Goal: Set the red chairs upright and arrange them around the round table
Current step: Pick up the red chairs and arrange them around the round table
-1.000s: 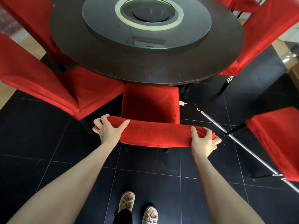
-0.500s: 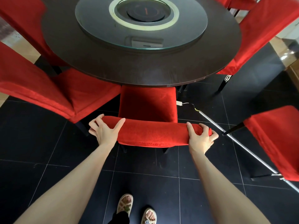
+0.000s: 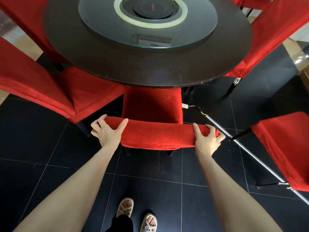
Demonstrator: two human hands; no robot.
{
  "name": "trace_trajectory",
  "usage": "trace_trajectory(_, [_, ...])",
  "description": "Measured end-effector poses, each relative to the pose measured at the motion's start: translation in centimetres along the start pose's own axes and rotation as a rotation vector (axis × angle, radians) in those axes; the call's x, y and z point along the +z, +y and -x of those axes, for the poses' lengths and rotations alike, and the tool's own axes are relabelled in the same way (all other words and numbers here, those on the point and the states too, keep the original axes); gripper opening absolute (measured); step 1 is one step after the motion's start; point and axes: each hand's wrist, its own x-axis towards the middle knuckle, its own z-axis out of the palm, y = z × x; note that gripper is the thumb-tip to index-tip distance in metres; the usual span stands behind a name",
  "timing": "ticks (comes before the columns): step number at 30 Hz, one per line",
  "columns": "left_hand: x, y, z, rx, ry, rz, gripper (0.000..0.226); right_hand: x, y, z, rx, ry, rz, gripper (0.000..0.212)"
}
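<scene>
Red slipcover cloth fills both grips. My left grip (image 3: 107, 131) wraps the left end of the top rail (image 3: 158, 136) with the thumb lying along the top, and my right grip (image 3: 207, 139) curls over the right end the same way. The rail belongs to the middle chair (image 3: 152, 104), which stands upright with the front of its seat tucked under the near rim of the round worktop (image 3: 150, 71).

Trouble, as I judge it, sits low on the right. A metal pole (image 3: 247, 151) lies slantwise on the black tiled floor (image 3: 50, 148). From its tip a thin wire (image 3: 192, 106) runs to a small white plug (image 3: 185, 106) just beside the seat. If I shove or swing rightward, a leg could snag the wire, or ride onto the pole and tip the chair. On the left, the neighbouring chair (image 3: 50, 91) has its seat corner very near mine, so a crooked push would jam the two together. The cover looks loose and may slide over the frame under my grips. Pulled back, the rear legs would come toward my sandalled feet (image 3: 125, 208).

Counted, there are six red chairs, whole or in part:
- the middle chair
- the neighbouring chair
- a far-left chair (image 3: 25, 19)
- a right-hand chair (image 3: 275, 34) drawn up to the worktop
- a near-right chair (image 3: 287, 148) well apart from it
- a top-edge chair (image 3: 247, 2), only a sliver

Beyond those there is one worktop, one glass turntable (image 3: 147, 36), one round burner (image 3: 152, 9) at its centre, one pole, one plug and two feet.
</scene>
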Motion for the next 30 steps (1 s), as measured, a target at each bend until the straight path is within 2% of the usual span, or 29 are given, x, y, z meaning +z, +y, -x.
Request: trace_trajectory(30, [1.4, 1.1, 2.0, -0.037, 0.007, 0.020, 0.083, -1.2, 0.3, -2.6, -0.035, -0.040, -0.006, 0.052])
